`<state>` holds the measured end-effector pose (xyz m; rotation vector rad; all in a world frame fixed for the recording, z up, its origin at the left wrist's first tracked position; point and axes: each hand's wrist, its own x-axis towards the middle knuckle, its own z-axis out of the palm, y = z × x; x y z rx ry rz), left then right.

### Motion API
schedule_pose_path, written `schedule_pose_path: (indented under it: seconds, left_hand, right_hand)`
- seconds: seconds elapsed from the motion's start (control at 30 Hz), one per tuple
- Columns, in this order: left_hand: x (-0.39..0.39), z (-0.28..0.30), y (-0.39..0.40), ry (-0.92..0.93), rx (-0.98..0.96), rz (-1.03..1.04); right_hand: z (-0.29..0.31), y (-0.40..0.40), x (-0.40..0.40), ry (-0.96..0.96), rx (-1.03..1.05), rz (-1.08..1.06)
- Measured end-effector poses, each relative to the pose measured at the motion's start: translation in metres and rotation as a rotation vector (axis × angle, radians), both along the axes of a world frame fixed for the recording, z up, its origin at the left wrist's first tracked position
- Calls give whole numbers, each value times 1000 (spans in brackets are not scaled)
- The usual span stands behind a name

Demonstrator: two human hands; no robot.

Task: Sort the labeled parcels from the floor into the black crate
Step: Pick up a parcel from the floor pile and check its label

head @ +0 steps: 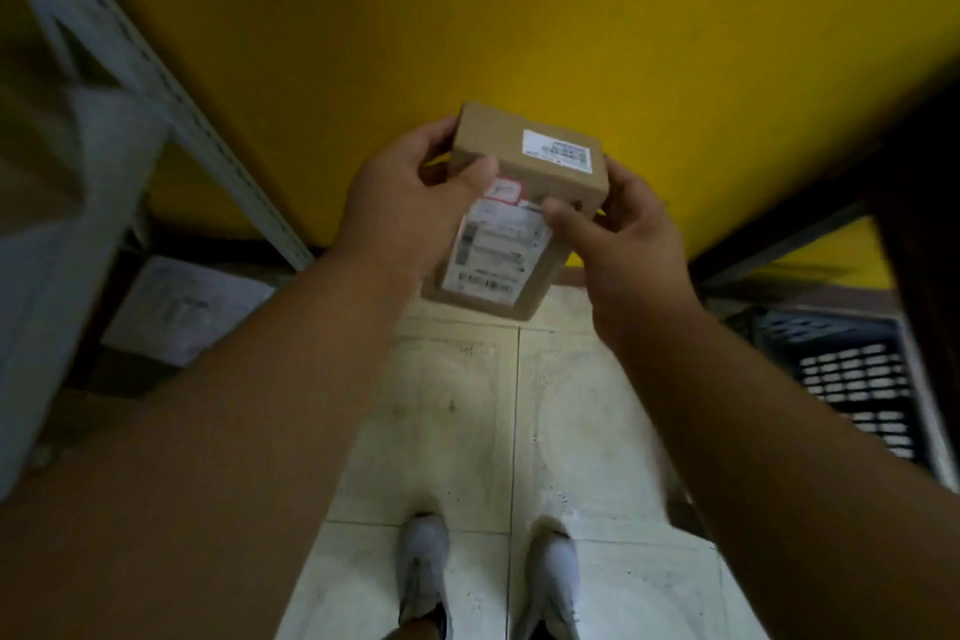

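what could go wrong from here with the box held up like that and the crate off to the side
The cardboard parcel is held in the air by the left hand and right hand mostly at its edges, so it could slip and fall to the tiled floor near the shoes. The black crate sits low at the right edge, partly under a dark shelf, so the swing over could clip that shelf or miss the crate.
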<state>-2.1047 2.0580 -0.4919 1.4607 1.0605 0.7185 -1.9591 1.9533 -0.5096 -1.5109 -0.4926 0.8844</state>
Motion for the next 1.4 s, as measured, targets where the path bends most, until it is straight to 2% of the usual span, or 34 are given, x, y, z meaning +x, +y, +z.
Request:
schedule_pose_path:
  seconds: [0.13, 0.33, 0.43, 0.53, 0.67, 0.8, 1.03, 1.23, 1.4]
  left_hand:
    - [-31, 132, -9, -69, 192, -14]
    - [-45, 273, -9, -201, 400, -5]
    - [-48, 343, -3, -268, 514, -20]
    - [-41, 404, -5, -368, 476, -83]
    - [-37, 474, -13, -453, 584, 62]
    - [-48, 511, -20, -394, 721, 168]
    - [-60, 522, -54, -205, 864, 370]
    - [-104, 522, -116, -135, 932, 673]
    - [-142, 504, -208, 60, 893, 973]
  right_hand:
    - [124, -9, -23, -204, 145, 9]
    - [286, 10, -27, -532, 375, 119]
    - [366, 15, -26, -667, 475, 93]
    - [435, 21, -36, -704, 599, 40]
    - [508, 26, -47, -731, 699, 0]
    - [537, 25, -52, -718, 767, 15]
    - [541, 24, -53, -646, 848, 143]
    - [551, 9, -95, -568, 991, 472]
    - [536, -36, -145, -412, 1065, 810]
